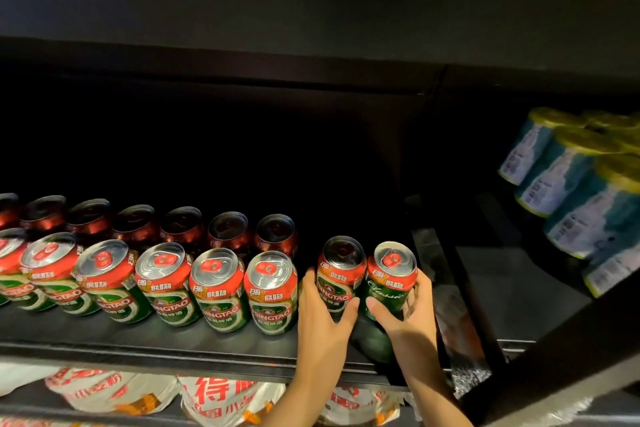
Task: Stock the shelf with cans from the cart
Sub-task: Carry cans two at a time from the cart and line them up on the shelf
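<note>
Green and red beer cans stand in two rows on a dark shelf (173, 340). The front row (218, 291) runs from the left edge to mid-frame, and a darker back row (183, 225) sits behind it. My left hand (320, 308) is wrapped around one can (341, 270) just right of the front row. My right hand (412, 308) grips another can (389, 276) beside it, close to the shelf's right divider (440, 281). Both cans stand upright, their bases hidden by my hands. The cart is out of sight.
Teal and white cans with yellow lids (575, 184) fill the neighbouring bay on the right. White and red packaged goods (221, 399) lie on the shelf below. The back of the beer shelf is dark, with room behind the two held cans.
</note>
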`<action>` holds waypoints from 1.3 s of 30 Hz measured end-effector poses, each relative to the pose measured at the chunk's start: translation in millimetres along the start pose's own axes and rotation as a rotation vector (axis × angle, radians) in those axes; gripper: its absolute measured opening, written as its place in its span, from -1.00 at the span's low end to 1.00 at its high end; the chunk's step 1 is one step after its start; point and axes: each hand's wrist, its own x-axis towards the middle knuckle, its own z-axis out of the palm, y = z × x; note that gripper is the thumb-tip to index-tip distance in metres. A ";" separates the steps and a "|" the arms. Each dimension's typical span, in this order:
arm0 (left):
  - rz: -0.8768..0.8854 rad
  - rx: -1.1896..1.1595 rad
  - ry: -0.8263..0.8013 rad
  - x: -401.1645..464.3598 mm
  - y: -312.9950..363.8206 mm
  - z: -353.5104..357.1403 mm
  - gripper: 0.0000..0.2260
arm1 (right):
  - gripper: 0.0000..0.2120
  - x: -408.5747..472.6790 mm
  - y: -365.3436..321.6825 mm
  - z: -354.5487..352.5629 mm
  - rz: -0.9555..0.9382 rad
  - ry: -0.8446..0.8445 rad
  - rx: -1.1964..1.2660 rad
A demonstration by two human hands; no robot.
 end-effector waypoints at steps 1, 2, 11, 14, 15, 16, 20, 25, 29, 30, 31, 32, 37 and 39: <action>-0.009 0.008 0.002 -0.2 0.1 0.1 -0.34 | -0.34 -0.3 0.6 0.6 0.010 0.005 -0.005; -0.011 0.014 0.001 -0.5 0.5 0.1 -0.35 | -0.34 -0.4 0.4 0.7 0.022 0.009 -0.006; -0.002 0.074 -0.001 -2.7 -3.4 0.8 -0.31 | -0.32 0.7 0.3 -2.0 0.069 0.002 -0.014; 0.001 0.077 0.013 -3.5 -3.3 1.2 -0.33 | -0.28 0.6 0.7 1.7 0.084 -0.001 -0.043; -0.001 0.076 0.027 -3.7 -2.7 1.6 -0.34 | -0.26 0.9 0.7 2.6 0.084 0.011 -0.047; -0.008 0.072 0.041 -3.8 -1.5 2.2 -0.34 | -0.27 1.6 1.4 2.8 0.086 0.020 -0.051; -0.047 0.041 0.076 -3.2 2.3 4.6 -0.34 | -0.27 2.2 -0.2 2.2 0.087 0.029 -0.065; -0.036 0.038 0.062 -5.2 2.4 2.9 -0.34 | -0.39 -1.9 2.5 -4.7 0.143 0.000 -0.102; 0.000 0.040 0.027 -6.5 0.4 0.7 -0.37 | -0.43 -5.4 3.3 -3.3 0.203 -0.023 -0.198; 0.002 0.038 0.026 -6.4 -0.2 0.5 -0.38 | -0.38 -3.4 4.0 -2.4 0.147 0.007 -0.178; 0.003 0.038 0.027 -6.4 -0.8 0.2 -0.38 | -0.33 -1.8 3.4 -0.6 0.106 0.034 -0.160; 0.004 0.041 0.028 -6.4 -1.2 0.1 -0.38 | -0.30 -0.8 2.8 1.4 0.083 0.050 -0.160; 0.027 0.041 0.041 -5.6 -2.2 -0.7 -0.40 | -0.25 -0.6 3.4 0.3 0.083 0.050 -0.096; 0.037 0.042 0.040 -5.7 -2.0 -1.1 -0.40 | -0.29 -1.5 2.0 0.8 0.062 0.042 -0.097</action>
